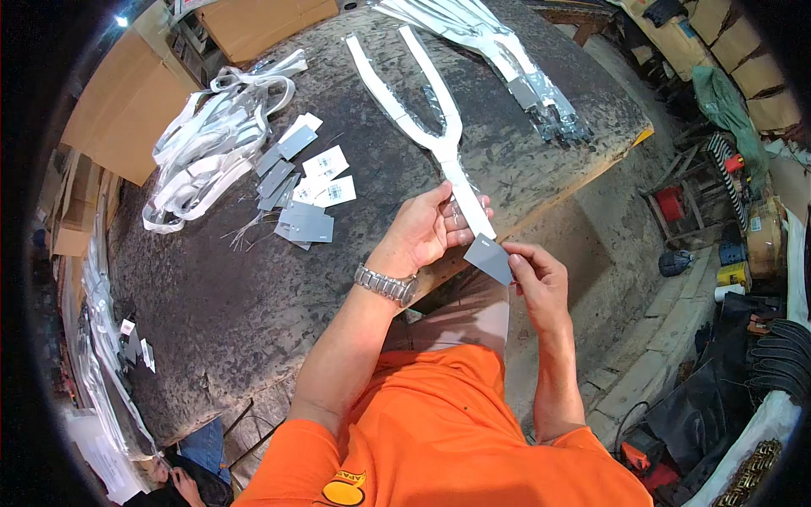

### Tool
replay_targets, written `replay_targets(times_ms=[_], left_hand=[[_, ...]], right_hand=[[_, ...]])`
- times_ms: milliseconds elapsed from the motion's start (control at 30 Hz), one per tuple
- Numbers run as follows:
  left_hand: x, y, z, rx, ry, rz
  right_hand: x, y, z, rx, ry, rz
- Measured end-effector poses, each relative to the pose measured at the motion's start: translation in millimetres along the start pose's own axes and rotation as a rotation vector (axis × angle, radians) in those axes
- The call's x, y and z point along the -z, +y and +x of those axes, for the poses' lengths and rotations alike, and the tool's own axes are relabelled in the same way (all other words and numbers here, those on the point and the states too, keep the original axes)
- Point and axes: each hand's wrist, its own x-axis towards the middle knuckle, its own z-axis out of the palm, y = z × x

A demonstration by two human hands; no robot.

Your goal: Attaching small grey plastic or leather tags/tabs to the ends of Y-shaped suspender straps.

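A white strap (450, 150) with clear plastic around it lies on the dark table (211, 313), its two arms spread in a Y toward the far side. My left hand (418, 232) is closed round the strap's near end, at the table's edge. At that end hangs a grey tag (488, 260). My right hand (542, 283) pinches the tag's right edge between thumb and fingers. To the left of my left hand lie several loose grey and white tags (306, 224), some with thin strings.
A tangled heap of white straps (203, 160) lies at the left. A bundle of wrapped straps (515, 68) is at the far right of the table. Cardboard boxes (127, 106) stand behind. Another person's hand (186, 486) shows at the lower left. A wooden stool (676, 198) stands right.
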Motion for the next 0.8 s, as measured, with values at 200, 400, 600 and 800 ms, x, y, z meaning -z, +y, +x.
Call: replay_targets(times_ms=[200, 400, 600, 800], left_hand=[[0, -2, -1, -0.019, 0.022, 0.044], [-4, -6, -5, -0.033, 0.041, 0.052], [-6, -13, -3, -0.097, 0.000, 0.101], [-12, -19, -7, -0.137, 0.023, 0.116]], right_hand=[[-2, -2, -3, 0.018, 0.006, -0.031], [-4, 3, 2, 0.086, 0.117, -0.146], [-12, 0, 1, 0.017, 0.138, -0.073], [-15, -2, 0, 0.024, 0.175, -0.042]])
